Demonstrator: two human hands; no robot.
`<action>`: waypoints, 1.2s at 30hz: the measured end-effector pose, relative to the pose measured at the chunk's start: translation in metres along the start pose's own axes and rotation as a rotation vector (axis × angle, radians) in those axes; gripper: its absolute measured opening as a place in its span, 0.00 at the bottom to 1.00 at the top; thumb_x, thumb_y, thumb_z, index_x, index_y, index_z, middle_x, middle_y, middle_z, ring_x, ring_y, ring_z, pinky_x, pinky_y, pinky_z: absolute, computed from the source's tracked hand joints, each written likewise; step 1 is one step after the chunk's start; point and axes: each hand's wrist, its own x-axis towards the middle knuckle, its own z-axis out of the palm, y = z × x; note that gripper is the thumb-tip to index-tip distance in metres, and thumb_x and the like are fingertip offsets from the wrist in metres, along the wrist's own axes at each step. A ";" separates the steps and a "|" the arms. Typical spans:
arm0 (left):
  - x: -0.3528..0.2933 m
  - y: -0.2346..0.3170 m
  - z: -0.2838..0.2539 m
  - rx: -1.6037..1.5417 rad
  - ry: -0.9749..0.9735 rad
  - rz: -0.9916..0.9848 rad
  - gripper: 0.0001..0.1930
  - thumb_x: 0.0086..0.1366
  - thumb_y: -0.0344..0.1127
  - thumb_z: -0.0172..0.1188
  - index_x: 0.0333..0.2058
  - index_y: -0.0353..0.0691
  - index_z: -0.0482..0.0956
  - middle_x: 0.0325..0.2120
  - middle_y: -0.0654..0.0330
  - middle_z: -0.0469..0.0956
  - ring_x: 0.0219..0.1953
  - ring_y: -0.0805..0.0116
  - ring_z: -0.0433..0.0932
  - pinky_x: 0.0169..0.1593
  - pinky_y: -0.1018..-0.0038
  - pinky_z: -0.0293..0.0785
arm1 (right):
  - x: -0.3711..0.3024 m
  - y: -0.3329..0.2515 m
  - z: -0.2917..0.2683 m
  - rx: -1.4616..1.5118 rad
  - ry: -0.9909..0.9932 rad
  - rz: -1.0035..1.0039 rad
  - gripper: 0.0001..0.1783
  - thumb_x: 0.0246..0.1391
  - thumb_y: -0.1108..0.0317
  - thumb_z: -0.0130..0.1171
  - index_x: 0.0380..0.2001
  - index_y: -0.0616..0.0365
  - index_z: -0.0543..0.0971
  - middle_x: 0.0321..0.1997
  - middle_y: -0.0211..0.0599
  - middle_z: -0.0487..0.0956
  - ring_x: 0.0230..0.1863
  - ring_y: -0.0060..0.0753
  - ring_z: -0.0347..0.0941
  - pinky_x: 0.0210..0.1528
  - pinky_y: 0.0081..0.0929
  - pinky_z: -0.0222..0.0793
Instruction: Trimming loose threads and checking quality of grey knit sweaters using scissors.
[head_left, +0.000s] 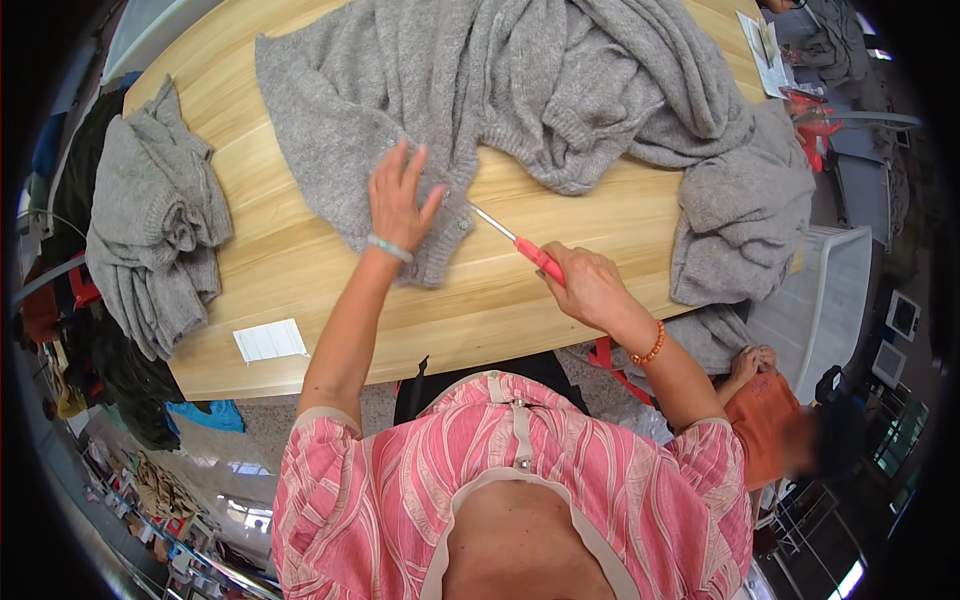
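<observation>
A grey knitted cardigan (335,120) is spread over the far middle of the wooden table, with small shiny buttons along its near edge. My left hand (400,208) is over this edge, fingers spread and slightly blurred. Whether it presses on the knit, I cannot tell. In my closed right hand (590,290) is a screwdriver-like tool (540,260) with a red handle and thin metal shaft. Its tip points up and left, close to the buttoned edge. What shape the tip has is too small to see.
Grey knitwear lies bunched at the table's left end (155,225) and right end (745,225). A white printed card (270,341) rests near the front left edge. Beyond the right side stands a white plastic bin (835,290). A person in orange (765,420) sits at lower right, handling grey fabric.
</observation>
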 end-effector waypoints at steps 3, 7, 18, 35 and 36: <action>0.025 -0.017 0.001 0.205 0.045 0.038 0.38 0.57 0.57 0.58 0.63 0.48 0.60 0.65 0.48 0.53 0.67 0.50 0.49 0.67 0.50 0.41 | 0.017 -0.012 -0.005 -0.053 -0.061 0.085 0.11 0.54 0.62 0.56 0.37 0.56 0.73 0.22 0.51 0.77 0.27 0.57 0.75 0.32 0.49 0.68; 0.031 -0.025 0.012 0.394 -0.106 0.067 0.41 0.55 0.62 0.58 0.64 0.51 0.58 0.66 0.48 0.49 0.68 0.47 0.45 0.67 0.49 0.38 | 0.049 -0.025 -0.003 -0.107 -0.056 0.072 0.12 0.53 0.61 0.57 0.35 0.58 0.73 0.22 0.50 0.77 0.28 0.57 0.75 0.32 0.48 0.70; 0.038 -0.025 0.019 0.362 -0.142 0.057 0.45 0.49 0.68 0.58 0.64 0.55 0.59 0.67 0.47 0.45 0.69 0.45 0.39 0.66 0.45 0.35 | 0.028 -0.009 -0.002 -0.160 -0.244 0.090 0.12 0.51 0.63 0.57 0.29 0.63 0.76 0.24 0.52 0.79 0.30 0.53 0.77 0.34 0.46 0.72; -0.056 0.032 0.012 0.385 -0.186 0.013 0.41 0.47 0.48 0.68 0.60 0.47 0.64 0.54 0.47 0.64 0.53 0.49 0.65 0.53 0.54 0.59 | -0.009 0.053 -0.028 0.014 -0.049 0.224 0.12 0.54 0.63 0.56 0.38 0.57 0.72 0.24 0.53 0.77 0.29 0.57 0.75 0.33 0.48 0.70; -0.054 0.022 0.011 0.464 -0.185 0.025 0.35 0.48 0.44 0.67 0.57 0.47 0.68 0.50 0.49 0.67 0.49 0.51 0.67 0.48 0.57 0.61 | -0.010 0.056 -0.030 0.015 -0.063 0.249 0.12 0.54 0.63 0.56 0.38 0.57 0.73 0.24 0.54 0.77 0.29 0.58 0.75 0.33 0.48 0.70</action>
